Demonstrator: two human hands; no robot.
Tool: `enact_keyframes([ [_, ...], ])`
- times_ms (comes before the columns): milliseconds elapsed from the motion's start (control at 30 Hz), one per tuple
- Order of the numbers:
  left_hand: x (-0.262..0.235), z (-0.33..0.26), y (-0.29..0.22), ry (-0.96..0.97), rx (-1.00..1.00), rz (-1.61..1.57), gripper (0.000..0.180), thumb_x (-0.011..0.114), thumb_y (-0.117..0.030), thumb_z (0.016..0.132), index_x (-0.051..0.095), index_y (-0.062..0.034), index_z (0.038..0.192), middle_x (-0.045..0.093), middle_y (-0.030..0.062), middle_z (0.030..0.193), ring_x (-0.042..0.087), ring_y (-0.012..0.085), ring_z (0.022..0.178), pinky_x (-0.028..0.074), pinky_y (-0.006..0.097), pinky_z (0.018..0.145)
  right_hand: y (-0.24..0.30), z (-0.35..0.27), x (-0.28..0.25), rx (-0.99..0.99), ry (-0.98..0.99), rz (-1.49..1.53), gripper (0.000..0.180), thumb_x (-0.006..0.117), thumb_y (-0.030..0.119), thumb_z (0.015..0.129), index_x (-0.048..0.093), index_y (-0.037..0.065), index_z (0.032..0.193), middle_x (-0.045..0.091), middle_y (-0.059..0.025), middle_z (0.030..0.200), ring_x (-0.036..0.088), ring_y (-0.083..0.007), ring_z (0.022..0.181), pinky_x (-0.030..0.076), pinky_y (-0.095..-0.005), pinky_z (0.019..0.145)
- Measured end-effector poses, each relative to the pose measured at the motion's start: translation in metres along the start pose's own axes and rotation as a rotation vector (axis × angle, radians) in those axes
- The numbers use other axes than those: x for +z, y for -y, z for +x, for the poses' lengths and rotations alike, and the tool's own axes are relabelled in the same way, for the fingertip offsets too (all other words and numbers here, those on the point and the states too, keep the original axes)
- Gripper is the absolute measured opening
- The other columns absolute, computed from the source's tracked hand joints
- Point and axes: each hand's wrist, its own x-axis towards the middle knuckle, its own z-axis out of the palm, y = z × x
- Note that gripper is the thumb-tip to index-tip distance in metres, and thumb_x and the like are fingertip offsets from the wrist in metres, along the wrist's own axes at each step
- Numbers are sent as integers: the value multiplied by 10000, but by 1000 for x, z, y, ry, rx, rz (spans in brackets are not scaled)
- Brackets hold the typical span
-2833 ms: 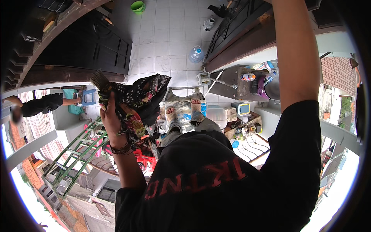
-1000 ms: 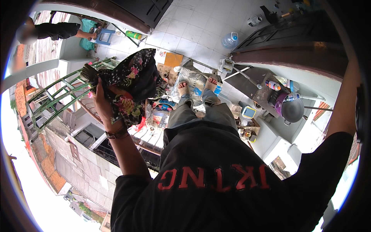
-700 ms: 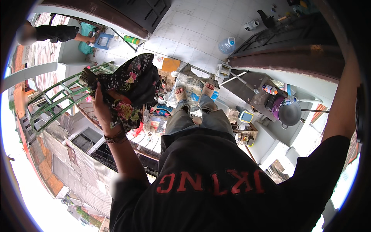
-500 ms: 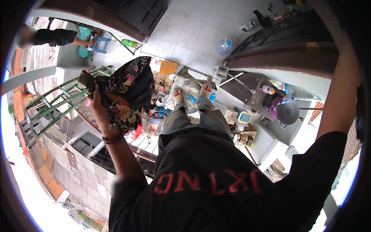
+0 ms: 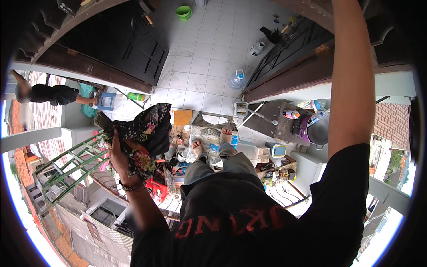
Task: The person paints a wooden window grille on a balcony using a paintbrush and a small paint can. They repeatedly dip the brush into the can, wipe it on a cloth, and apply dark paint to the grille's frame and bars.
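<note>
One brush (image 5: 103, 121) and one dark flowered cloth (image 5: 144, 133), bunched together, gripped in my left hand (image 5: 118, 153) above the green ladder (image 5: 66, 167). Right arm (image 5: 351, 80) reaches up out of frame; that hand's state I cannot tell.

The left hand (image 5: 119, 156) closes its grip on a bundle of dark floral cloth (image 5: 144, 133), with a brush-like tuft (image 5: 103, 121) sticking out just left of the grip. The right arm (image 5: 351, 80) stretches up out of view, its hand unseen. Far below the grip lie a white tiled floor (image 5: 209, 49), a water jug (image 5: 237, 80), a green bucket (image 5: 183, 12) and a green ladder (image 5: 66, 167).
</note>
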Motion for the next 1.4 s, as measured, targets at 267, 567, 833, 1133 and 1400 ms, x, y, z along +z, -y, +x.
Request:
enact_keyframes([
  [267, 65, 25, -2, -87, 263, 347, 414, 523, -309, 993, 578, 47, 1197, 658, 104, 985, 606, 163, 807, 487, 297, 744, -38, 32, 19, -18, -27, -236, 259, 483, 149, 912, 651, -5, 1037, 634, -158, 958, 603, -264, 849, 487, -389, 801],
  [567, 284, 40, -79, 235, 882, 560, 388, 533, -340, 977, 619, 12, 1115, 683, 105, 957, 638, 180, 791, 502, 320, 702, -57, 55, 52, 86, -161, 47, 447, 517, 94, 813, 530, -21, 1245, 517, -293, 1284, 509, -386, 1217, 403, -400, 1071],
  [833, 468, 51, -190, 19, 1356, 772, 376, 541, -368, 962, 655, -19, 1042, 705, 106, 932, 667, 196, 777, 516, 341, 666, -62, 69, 53, 290, -188, 393, 446, 542, 54, 877, 445, -1, 1308, 418, -234, 1421, 406, -352, 1344, 356, -401, 1114],
  [1133, 591, 71, -245, -446, 1162, 1226, 375, 550, -398, 946, 696, -54, 961, 730, 107, 904, 699, 213, 761, 531, 363, 624, -41, 43, 55, 228, -80, 125, 501, 545, 53, 899, 397, 18, 1376, 409, -215, 1437, 383, -348, 1364, 338, -399, 1128],
  [1400, 619, 20, -229, -490, 1254, 1589, 345, 523, -390, 956, 711, -107, 902, 742, 65, 848, 704, 188, 711, 515, 359, 567, -38, 44, 42, 213, -148, 115, 505, 556, 56, 897, 403, 25, 1377, 413, -208, 1439, 382, -340, 1368, 334, -400, 1130],
])
